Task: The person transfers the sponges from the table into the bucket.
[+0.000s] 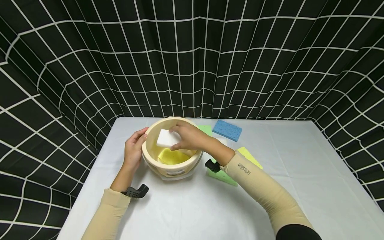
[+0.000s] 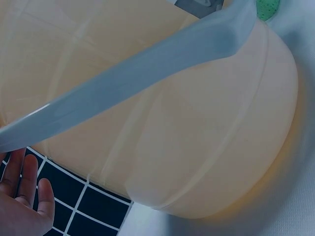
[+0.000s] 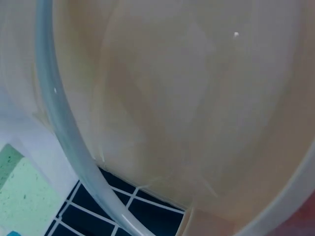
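R hand (image 1: 187, 136) pinches white block (image 1: 166, 138) btwn thumb & fingers, over mouth of cream tub (image 1: 158, 166). Block lies L of R hand, long axis approx. crosswise, R end hidden by fingers. L hand (image 1: 134, 149) farther off: fingers loosely straight, touching tub's L side; rim stands btwn it & block. Yellow patch (image 1: 172, 157) in tub bottom, sponge or liq., can't tell. R of tub on counter (image 1: 300, 180): blue sponge (image 1: 227, 130), yellow sponge (image 1: 249, 157), green sponge (image 1: 223, 177), last two partly hidden by R arm.
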Tool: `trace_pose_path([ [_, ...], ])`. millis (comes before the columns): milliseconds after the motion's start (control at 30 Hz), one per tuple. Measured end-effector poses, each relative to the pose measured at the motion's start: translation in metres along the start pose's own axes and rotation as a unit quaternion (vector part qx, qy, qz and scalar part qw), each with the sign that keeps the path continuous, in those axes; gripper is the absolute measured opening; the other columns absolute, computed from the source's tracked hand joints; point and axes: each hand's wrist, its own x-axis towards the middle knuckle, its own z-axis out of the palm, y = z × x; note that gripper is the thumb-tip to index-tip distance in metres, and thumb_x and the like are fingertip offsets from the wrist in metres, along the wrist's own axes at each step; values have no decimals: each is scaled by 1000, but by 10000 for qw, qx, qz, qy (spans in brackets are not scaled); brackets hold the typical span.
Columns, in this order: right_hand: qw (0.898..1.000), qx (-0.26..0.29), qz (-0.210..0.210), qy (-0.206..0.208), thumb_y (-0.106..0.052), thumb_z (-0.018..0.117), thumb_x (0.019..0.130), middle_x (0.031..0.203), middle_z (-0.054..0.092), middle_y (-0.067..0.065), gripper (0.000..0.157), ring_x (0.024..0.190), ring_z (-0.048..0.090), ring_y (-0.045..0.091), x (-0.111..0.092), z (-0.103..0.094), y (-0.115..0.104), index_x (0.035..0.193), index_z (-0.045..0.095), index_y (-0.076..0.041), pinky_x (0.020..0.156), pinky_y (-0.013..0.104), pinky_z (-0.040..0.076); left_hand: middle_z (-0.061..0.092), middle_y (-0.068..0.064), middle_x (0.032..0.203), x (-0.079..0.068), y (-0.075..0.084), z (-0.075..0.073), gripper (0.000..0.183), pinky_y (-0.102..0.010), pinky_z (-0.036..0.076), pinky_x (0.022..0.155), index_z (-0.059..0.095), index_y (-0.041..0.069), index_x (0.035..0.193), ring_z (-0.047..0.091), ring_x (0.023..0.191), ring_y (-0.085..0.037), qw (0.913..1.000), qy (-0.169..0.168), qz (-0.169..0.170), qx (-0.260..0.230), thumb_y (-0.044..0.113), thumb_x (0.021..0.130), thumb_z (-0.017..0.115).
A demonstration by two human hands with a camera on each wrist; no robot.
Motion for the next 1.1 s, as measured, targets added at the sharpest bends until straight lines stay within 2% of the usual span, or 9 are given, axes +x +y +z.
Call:
trace_pose_path([
  [233,9998,-148,15,-164,-35,82,77,123,61,12,63,116,54,26,4,8,1,129,60,-6,111,36,41,66,12,109,-1,0,0,37,-13,57,84,54,-11,130,64,99,-2,10000,-15,-4,-3,4,96,55],
  [367,9988,-279,133,-373,-37,81,78,121,62,12,63,111,57,26,7,12,0,129,60,-7,105,36,45,66,11,109,0,0,0,37,-13,57,84,53,-11,129,64,99,-3,10000,-1,-22,-28,5,96,55],
  [633,9957,-396,379,-750,-40,79,80,123,62,11,66,111,59,26,13,17,-3,133,57,-7,104,36,48,67,14,105,0,0,0,37,-13,57,83,53,-11,130,64,98,-2,10000,-15,-24,-59,4,96,54],
  [800,9942,-520,422,-837,-42,78,81,124,62,10,66,112,59,25,14,19,-3,133,56,-8,105,36,48,67,14,106,0,-1,0,36,-13,57,85,53,-10,130,64,99,-3,10000,-9,-70,-54,4,96,54],
  [1100,9922,-751,224,-973,-45,76,82,120,65,9,64,106,60,22,21,26,-4,130,58,-7,98,36,51,67,14,106,0,0,1,36,-13,56,85,55,-9,129,64,100,-3,9999,76,-70,17,4,96,54],
])
